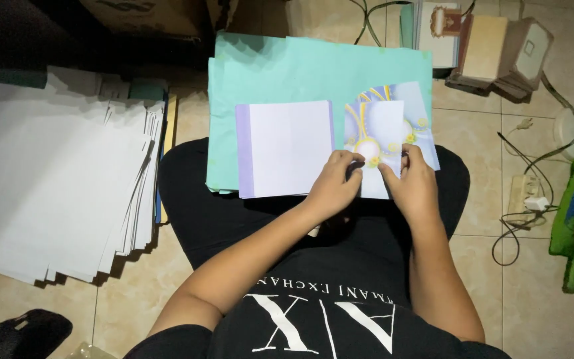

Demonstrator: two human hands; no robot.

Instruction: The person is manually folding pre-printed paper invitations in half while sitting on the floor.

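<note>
Both hands, L [335, 185] & R [412, 183], pinch printed card [375, 136] over teal sheets [300, 73].

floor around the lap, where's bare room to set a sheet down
Bare tile lies between the teal sheets and the power strip. The left is crowded by the white paper stack; both hands fill the lap.

Card [375, 136] lower edge hidden behind hands.
</note>
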